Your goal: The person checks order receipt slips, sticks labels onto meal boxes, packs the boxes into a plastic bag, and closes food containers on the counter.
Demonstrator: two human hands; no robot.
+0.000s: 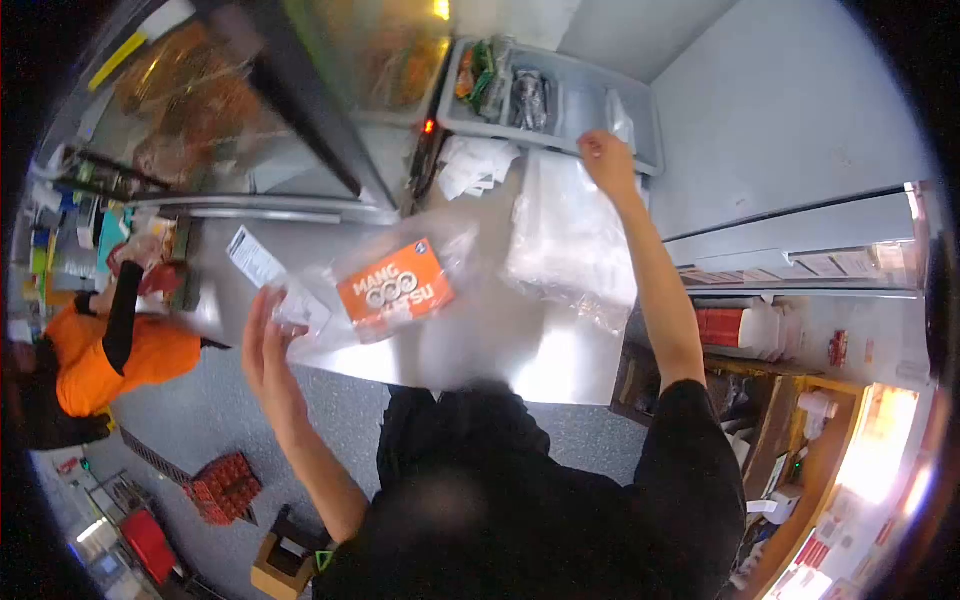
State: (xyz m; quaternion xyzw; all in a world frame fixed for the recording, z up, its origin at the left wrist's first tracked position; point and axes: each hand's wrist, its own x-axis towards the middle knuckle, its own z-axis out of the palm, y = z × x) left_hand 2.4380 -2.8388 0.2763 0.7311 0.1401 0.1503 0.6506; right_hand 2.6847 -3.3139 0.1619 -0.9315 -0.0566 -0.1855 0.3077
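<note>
My left hand (270, 345) is at the left edge of a clear plastic bag (455, 240), its thumb and fingers around a fold of the film. Inside the bag is an orange box (395, 290) with white lettering. A white printed slip (256, 258) stands at the bag's left side, just above my fingers. My right hand (608, 160) reaches over the front rim of a grey divided tray (548, 145), fingers curled in. Close to those fingertips lies a whitish, clear-wrapped item (619, 118); whether they grip anything is too small to tell.
Flat clear bags (570, 230) lie on the metal counter (570, 365), below the tray. Crumpled white paper (478, 165) is beside them. Packaged items (530, 100) fill the tray's left compartments. A glass case (200, 110) borders the left; a person in orange (130, 360) stands beyond.
</note>
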